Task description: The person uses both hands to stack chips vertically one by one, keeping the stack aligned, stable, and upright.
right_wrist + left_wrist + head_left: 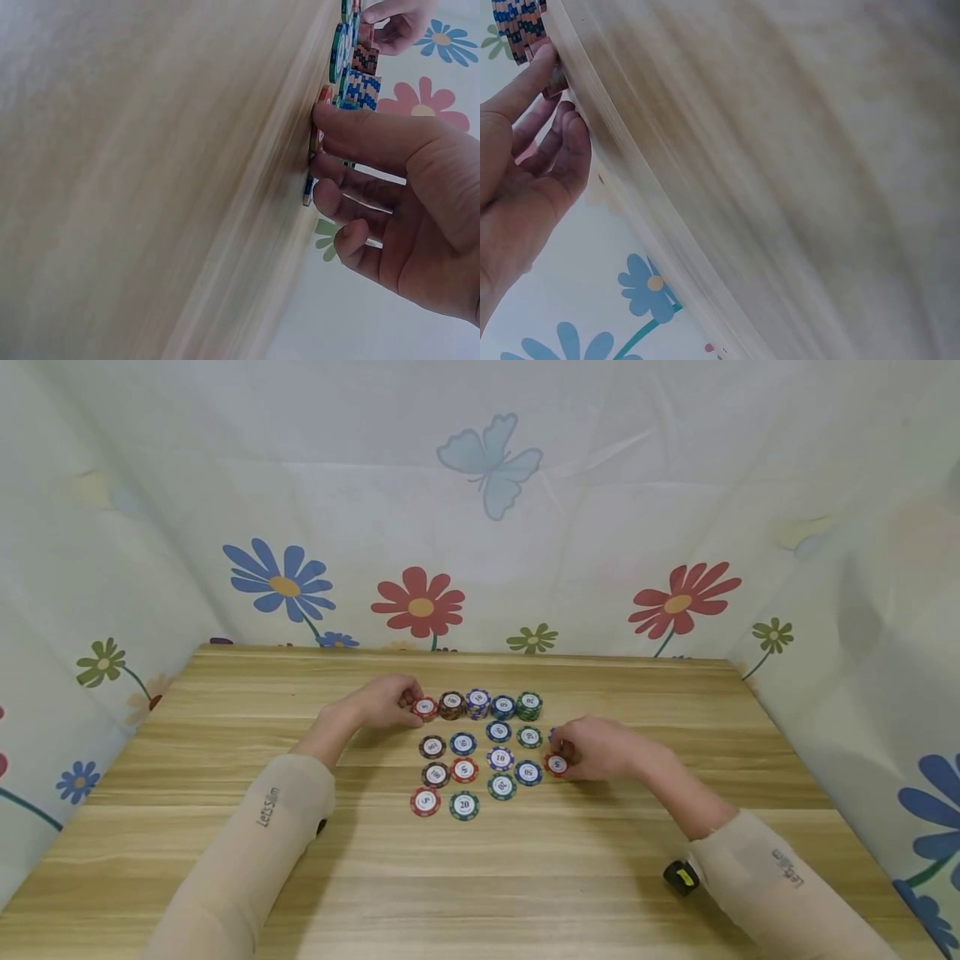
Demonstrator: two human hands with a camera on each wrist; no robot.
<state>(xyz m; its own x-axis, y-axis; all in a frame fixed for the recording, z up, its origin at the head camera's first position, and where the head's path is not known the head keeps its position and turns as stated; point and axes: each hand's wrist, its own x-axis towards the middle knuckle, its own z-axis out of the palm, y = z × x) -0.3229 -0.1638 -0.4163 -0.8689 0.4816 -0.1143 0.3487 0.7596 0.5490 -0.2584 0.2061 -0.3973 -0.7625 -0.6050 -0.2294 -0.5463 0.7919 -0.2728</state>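
My left hand (386, 702) holds a short stack of red poker chips (425, 707) at the left end of a back row. In the left wrist view, thumb and index finger are at the sides of this red stack (556, 84). Toward the right, my right hand (603, 748) pinches a red poker chip (557, 765) marked 5, low at the table. That red chip (325, 94) shows by the thumb in the right wrist view. Partly hidden behind the right fingers is a blue chip (552, 734).
Along the back row stand stacks of black chips (452, 704), purple-blue chips (478, 702), dark blue chips (503, 707) and green chips (529, 705). Several single chips lie flat in front, including a green one (464, 805). The wooden table (450, 893) meets a flowered cloth (585, 543).
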